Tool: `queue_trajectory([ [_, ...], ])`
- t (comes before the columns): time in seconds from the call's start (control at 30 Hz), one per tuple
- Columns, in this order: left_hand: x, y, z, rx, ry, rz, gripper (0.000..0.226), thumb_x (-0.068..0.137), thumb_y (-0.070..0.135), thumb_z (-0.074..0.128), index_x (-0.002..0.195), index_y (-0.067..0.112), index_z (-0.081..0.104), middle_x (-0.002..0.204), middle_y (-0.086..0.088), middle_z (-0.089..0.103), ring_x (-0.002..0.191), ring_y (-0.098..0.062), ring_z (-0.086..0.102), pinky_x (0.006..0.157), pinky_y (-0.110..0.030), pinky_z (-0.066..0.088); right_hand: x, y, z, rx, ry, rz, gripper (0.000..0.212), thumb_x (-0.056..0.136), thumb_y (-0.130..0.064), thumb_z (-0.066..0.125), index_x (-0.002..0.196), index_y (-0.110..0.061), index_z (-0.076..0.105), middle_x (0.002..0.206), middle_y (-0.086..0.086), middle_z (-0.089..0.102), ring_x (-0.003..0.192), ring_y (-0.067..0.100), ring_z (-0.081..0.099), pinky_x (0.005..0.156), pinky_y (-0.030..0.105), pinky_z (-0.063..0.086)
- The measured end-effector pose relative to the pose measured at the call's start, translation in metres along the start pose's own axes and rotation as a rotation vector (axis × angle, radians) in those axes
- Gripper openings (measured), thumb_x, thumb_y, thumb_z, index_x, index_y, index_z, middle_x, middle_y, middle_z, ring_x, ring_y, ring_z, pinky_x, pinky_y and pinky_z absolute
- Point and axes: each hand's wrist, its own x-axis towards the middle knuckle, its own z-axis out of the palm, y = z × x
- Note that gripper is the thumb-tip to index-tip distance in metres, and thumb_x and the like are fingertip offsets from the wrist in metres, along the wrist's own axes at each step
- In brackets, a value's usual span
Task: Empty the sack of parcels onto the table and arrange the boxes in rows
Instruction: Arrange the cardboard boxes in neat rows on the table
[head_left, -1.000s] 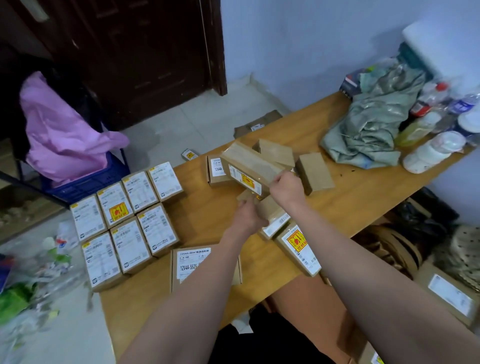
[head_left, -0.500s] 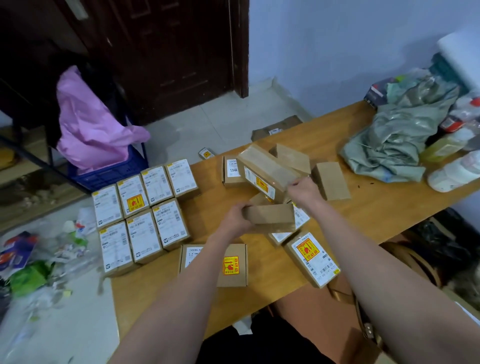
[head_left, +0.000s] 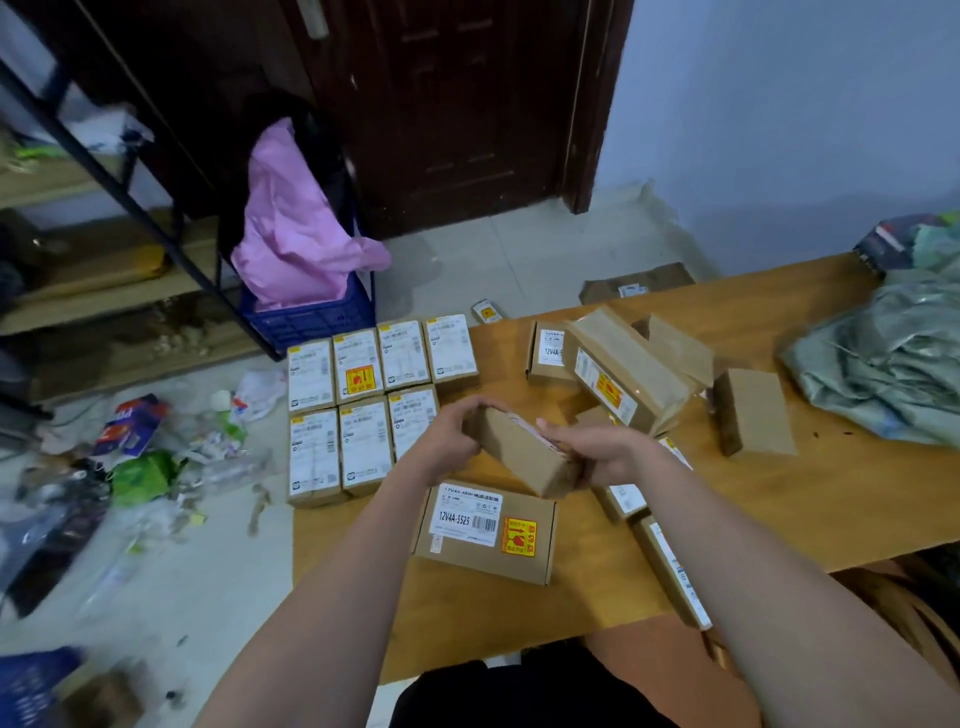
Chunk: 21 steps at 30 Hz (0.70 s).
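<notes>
A: While both hands are up over the table, what's in them?

B: One plain brown box, tilted, lifted clear of the wood. The left hand grips its 10 o'clock end with fingers curled over the top edge; the right hand holds the 4 o'clock end, fingers wrapped round it.

A: And the rows?

B: At 9 o'clock from the held box, by the table's left edge, the rows stand label-up: four boxes in the far row, three in the near one, sides touching. One in the far row carries a yellow and red sticker.

A: What lies closest to the person?

B: A wider box at 6 o'clock from the hands, flat, white label reading 12V4A-5525 and a yellow sticker up top. It's just beside the near row, not touching it.

A: The rest of the parcels?

B: A loose pile at 1 o'clock: a long box leaning across others, a small labelled one at its left, a plain one lying apart at 3 o'clock. Two more with white labels peek out under the right forearm, near the front edge.

A: The sack?

B: Crumpled grey-green sack at 2 o'clock, far right of the table, slumped flat.

A: Off the table?

B: Litter on the floor at 9 o'clock, a blue crate with a pink bag at 11.
</notes>
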Motion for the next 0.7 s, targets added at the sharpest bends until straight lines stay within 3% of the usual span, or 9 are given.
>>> queue_trajectory([
  [0.1, -0.005, -0.002, -0.014, -0.097, 0.058, -0.018, 0.081, 0.07, -0.027, 0.047, 0.111, 0.04, 0.066, 0.136, 0.002, 0.049, 0.127, -0.021, 0.047, 0.092, -0.04, 0.055, 0.014, -0.001, 0.005, 0.145, -0.045, -0.017, 0.065, 0.083, -0.045, 0.07, 0.132, -0.005, 0.053, 0.119, 0.016, 0.067, 0.107, 0.026, 0.065, 0.099, 0.045, 0.05],
  [0.17, -0.007, -0.004, -0.022, -0.183, 0.127, -0.044, 0.078, 0.079, -0.024, 0.05, 0.123, 0.039, 0.06, 0.137, 0.001, 0.05, 0.125, -0.019, 0.05, 0.092, -0.039, 0.056, 0.02, -0.004, 0.009, 0.214, -0.083, -0.023, 0.074, 0.078, -0.038, 0.077, 0.136, -0.004, 0.046, 0.125, 0.019, 0.065, 0.112, 0.029, 0.064, 0.096, 0.047, 0.052],
  [0.27, -0.007, -0.011, -0.025, -0.455, 0.224, -0.209, 0.057, 0.096, -0.007, 0.049, 0.136, 0.033, 0.05, 0.132, -0.003, 0.056, 0.112, -0.026, 0.062, 0.086, -0.045, 0.059, 0.028, -0.011, 0.02, 0.167, -0.077, -0.086, 0.047, 0.091, -0.025, 0.065, 0.131, -0.002, 0.054, 0.124, 0.018, 0.066, 0.11, 0.028, 0.065, 0.094, 0.044, 0.053],
  [0.33, -0.011, -0.011, -0.023, -0.591, 0.21, -0.321, 0.035, 0.103, 0.012, 0.047, 0.135, 0.025, 0.05, 0.118, -0.007, 0.065, 0.097, -0.026, 0.068, 0.072, -0.039, 0.06, 0.033, -0.016, 0.026, 0.111, -0.049, -0.111, 0.04, 0.092, -0.021, 0.065, 0.128, -0.006, 0.057, 0.12, 0.014, 0.069, 0.111, 0.027, 0.065, 0.1, 0.046, 0.05],
  [0.4, -0.014, -0.015, -0.021, -0.575, 0.179, -0.345, 0.03, 0.102, 0.026, 0.051, 0.132, 0.02, 0.051, 0.111, -0.007, 0.069, 0.092, -0.024, 0.071, 0.069, -0.035, 0.059, 0.04, -0.018, 0.03, 0.071, 0.0, -0.117, 0.038, 0.089, -0.019, 0.069, 0.125, -0.011, 0.06, 0.114, 0.01, 0.072, 0.111, 0.029, 0.065, 0.099, 0.048, 0.05],
  [0.53, -0.007, -0.032, -0.014, -0.42, 0.162, -0.352, 0.04, 0.097, 0.028, 0.06, 0.136, 0.02, 0.05, 0.113, -0.01, 0.068, 0.097, -0.026, 0.07, 0.081, -0.041, 0.06, 0.052, -0.022, 0.035, 0.043, 0.1, -0.109, 0.035, 0.087, -0.016, 0.072, 0.12, -0.016, 0.06, 0.11, 0.008, 0.073, 0.105, 0.027, 0.067, 0.094, 0.045, 0.053],
  [0.63, -0.001, -0.041, -0.018, -0.12, 0.332, -0.309, 0.036, 0.099, 0.021, 0.054, 0.136, 0.021, 0.054, 0.12, -0.006, 0.065, 0.101, -0.024, 0.064, 0.086, -0.039, 0.056, 0.064, -0.025, 0.037, 0.009, 0.159, -0.101, 0.028, 0.087, -0.014, 0.073, 0.111, -0.017, 0.06, 0.106, 0.007, 0.073, 0.1, 0.024, 0.068, 0.093, 0.044, 0.052],
  [0.7, 0.001, -0.051, -0.028, 0.093, 0.475, -0.248, 0.035, 0.098, 0.014, 0.052, 0.132, 0.02, 0.056, 0.125, -0.008, 0.059, 0.105, -0.023, 0.057, 0.086, -0.036, 0.052, 0.072, -0.028, 0.037, -0.002, 0.199, -0.089, 0.031, 0.085, -0.014, 0.075, 0.112, -0.017, 0.06, 0.106, 0.007, 0.073, 0.098, 0.023, 0.068, 0.084, 0.04, 0.055],
])
